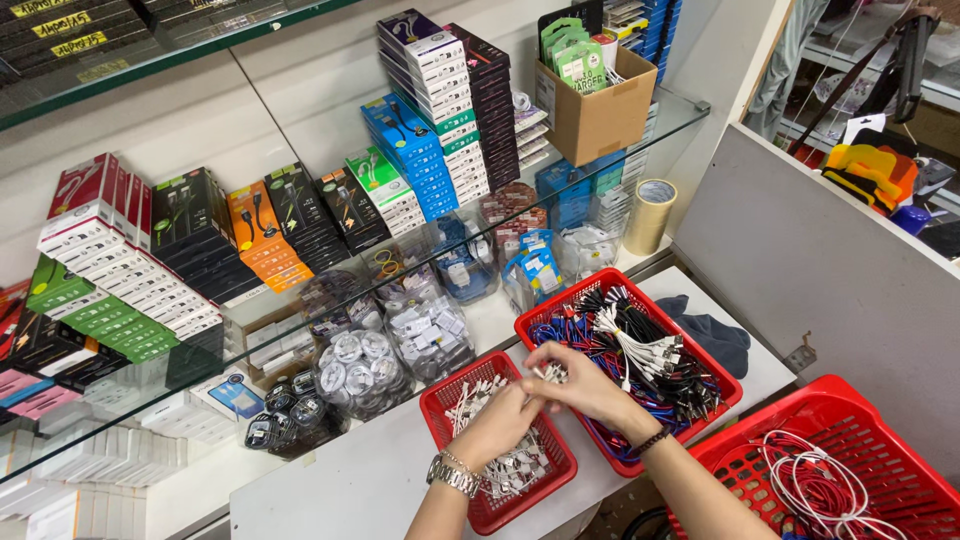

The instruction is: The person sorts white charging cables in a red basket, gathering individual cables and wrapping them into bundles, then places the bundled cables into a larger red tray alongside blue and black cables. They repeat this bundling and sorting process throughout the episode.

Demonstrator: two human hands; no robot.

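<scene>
My left hand (497, 425), with a metal watch on its wrist, hovers over a small red basket (452, 397) of short white cables. Its fingers meet those of my right hand (582, 384), and together they pinch a small white cable piece (548, 374) between the two baskets. My right hand, with a dark bracelet on the wrist, reaches over a larger red basket (572, 297) filled with bundled black, white, red and blue cables.
A third red basket (850, 402) with red and white cables sits at the lower right. Bags of accessories (362, 370) lie behind on the white counter (350, 480). Glass shelves hold stacked boxes, a cardboard box (600, 115) and a tape roll (650, 215). A dark cloth (715, 335) lies beside the baskets.
</scene>
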